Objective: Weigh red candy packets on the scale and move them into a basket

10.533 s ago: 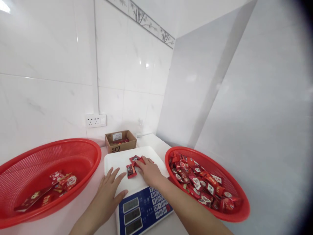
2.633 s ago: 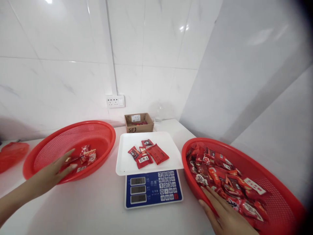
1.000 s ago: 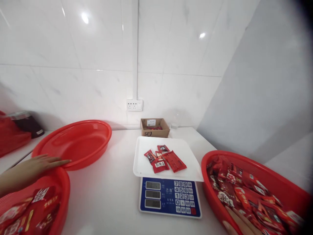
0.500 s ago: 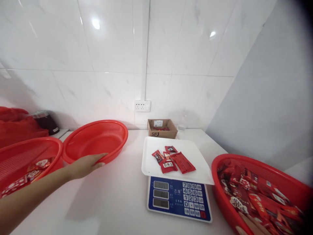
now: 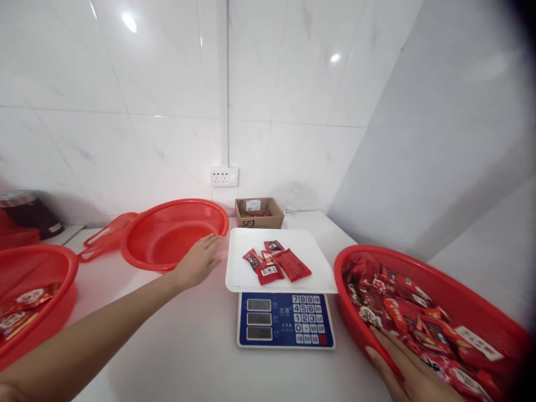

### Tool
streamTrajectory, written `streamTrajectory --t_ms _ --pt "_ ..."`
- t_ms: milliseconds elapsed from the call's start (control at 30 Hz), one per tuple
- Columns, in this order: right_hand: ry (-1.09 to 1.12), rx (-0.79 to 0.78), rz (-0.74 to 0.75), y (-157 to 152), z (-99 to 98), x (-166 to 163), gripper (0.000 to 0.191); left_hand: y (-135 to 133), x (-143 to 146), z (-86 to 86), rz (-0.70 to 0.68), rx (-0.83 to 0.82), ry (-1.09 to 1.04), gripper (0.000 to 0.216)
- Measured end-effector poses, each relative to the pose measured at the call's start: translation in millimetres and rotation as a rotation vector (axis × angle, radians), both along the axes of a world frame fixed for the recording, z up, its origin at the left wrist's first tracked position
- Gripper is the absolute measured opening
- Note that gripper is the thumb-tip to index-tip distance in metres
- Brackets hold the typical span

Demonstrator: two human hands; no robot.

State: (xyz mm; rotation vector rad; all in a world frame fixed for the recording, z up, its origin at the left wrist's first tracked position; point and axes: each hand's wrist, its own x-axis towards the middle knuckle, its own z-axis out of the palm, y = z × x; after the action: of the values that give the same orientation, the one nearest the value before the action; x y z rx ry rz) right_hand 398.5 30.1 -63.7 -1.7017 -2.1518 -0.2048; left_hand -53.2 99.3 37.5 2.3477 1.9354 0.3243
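My left hand (image 5: pixel 200 262) is at the right rim of a round red plastic basket (image 5: pixel 167 263), whose bare bottom shows. Its fingers are stretched out towards the scale, and nothing is held in them. A blue and white digital scale (image 5: pixel 287 321) stands in the middle, with several red candy packets (image 5: pixel 293 265) lying on its white tray (image 5: pixel 247 239). At the lower right, my right hand (image 5: pixel 406 363) grips the near rim of another red basket (image 5: pixel 347 301), thumb outside and fingers inside. Many red wrapped candies (image 5: pixel 419 318) fill that basket.
A small cardboard box (image 5: pixel 259 215) with red packets stands behind the scale, beside a clear container (image 5: pixel 291 204). At the left are a third red basket (image 5: pixel 62 257) with packets, a red plastic bag (image 5: pixel 111 234) and a dark jar (image 5: pixel 33 215). A wall socket (image 5: pixel 225 176) is behind.
The left basket has shifted right, close to the scale tray, and my left hand has let go of its rim. My view has turned right, and more of my right hand shows.
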Motion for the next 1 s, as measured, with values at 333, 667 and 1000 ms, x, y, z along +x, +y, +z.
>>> streamTrajectory --t_ms 333,667,1000 --pt "-0.082 -0.066 -0.175 -5 19.1 -18 0.052 45 73 -10.2 -0.324 -0.036 -0.005 0.040" --pt "-0.103 -0.009 -0.158 -6 21.4 -22 0.048 45 0 26.8 0.115 0.209 -0.028 0.036" --pt "-0.083 -0.092 -0.204 -9 38.7 -31 0.047 35 82 4.2 -0.429 0.037 -0.021 0.054"
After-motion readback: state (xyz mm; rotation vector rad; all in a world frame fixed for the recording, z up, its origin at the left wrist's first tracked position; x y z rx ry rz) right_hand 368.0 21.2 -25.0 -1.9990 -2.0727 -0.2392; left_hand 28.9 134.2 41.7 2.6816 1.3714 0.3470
